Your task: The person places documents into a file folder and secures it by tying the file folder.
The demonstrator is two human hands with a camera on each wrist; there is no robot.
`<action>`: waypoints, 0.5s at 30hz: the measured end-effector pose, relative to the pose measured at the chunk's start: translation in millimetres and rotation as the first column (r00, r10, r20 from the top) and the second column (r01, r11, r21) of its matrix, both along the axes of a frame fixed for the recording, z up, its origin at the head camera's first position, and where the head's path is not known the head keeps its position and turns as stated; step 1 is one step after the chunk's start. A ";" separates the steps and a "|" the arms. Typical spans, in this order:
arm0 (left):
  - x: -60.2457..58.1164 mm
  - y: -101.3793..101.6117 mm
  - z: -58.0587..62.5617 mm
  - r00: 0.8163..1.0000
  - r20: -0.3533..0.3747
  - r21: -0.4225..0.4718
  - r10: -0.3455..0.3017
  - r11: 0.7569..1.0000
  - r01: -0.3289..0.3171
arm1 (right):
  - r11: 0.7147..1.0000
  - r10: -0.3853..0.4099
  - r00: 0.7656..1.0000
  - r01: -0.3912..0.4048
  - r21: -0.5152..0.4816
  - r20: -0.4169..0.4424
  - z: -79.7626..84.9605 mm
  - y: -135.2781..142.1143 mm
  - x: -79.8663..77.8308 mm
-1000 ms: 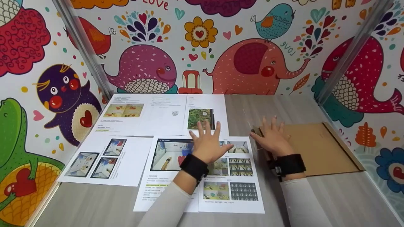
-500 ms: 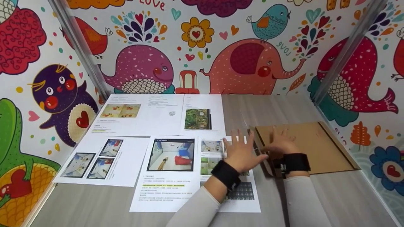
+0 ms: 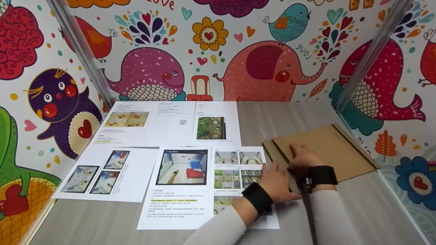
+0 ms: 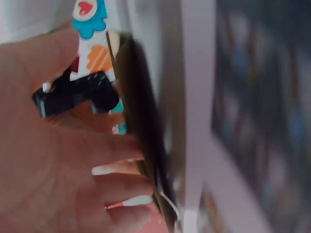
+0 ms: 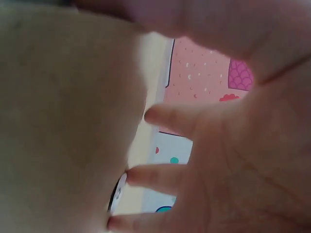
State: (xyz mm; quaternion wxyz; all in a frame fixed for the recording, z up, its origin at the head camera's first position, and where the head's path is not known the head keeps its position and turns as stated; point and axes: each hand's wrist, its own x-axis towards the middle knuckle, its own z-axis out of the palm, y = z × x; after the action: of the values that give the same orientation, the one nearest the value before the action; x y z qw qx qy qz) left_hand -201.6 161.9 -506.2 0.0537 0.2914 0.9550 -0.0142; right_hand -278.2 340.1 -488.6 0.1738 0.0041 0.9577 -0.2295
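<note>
A flat brown piece of folded cardboard (image 3: 327,151) lies on the right of the table, now turned at an angle. A narrow flap (image 3: 274,151) runs along its left side. My right hand (image 3: 305,160) touches the cardboard near that flap; the right wrist view has its fingers extended, fingertips against the brown surface. The left hand (image 3: 277,183) is at the flap's near end, beside the printed sheets. Seen from the left wrist, its fingers reach to the cardboard's edge (image 4: 141,111). Some fingertips are hidden in the head view.
Printed paper sheets (image 3: 184,207) cover the left and middle of the table (image 3: 102,221). One printed sheet (image 3: 247,223) lies partly under the left forearm. Walls with cartoon animals (image 3: 204,78) enclose the back and sides. A dark strip (image 3: 310,221) runs beside the right sleeve.
My left hand has moved right, from above the sheets to the cardboard's left side. The right hand has shifted slightly right and down. The cardboard has turned counter-clockwise.
</note>
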 end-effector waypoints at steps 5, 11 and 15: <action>8.0 17.8 -5.7 0.999 -0.023 0.026 -0.048 0.998 0.048 | 0.998 0.060 0.998 -0.059 0.022 -0.036 -6.6 10.1 8.7; 8.0 26.1 -5.4 0.997 -0.039 0.073 -0.070 0.995 0.072 | 0.989 0.144 0.973 -0.139 0.042 -0.180 -14.5 15.5 13.4; 5.4 27.9 -3.8 0.996 -0.039 0.091 -0.083 0.992 0.086 | 0.982 0.189 0.942 -0.183 0.048 -0.279 -18.0 17.9 12.9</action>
State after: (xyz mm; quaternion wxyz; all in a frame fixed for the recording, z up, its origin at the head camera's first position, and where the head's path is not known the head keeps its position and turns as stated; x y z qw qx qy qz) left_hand -196.2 189.8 -509.9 0.0227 0.3333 0.9423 0.0225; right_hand -265.3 358.0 -506.6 0.0565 -0.1173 0.9711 -0.1999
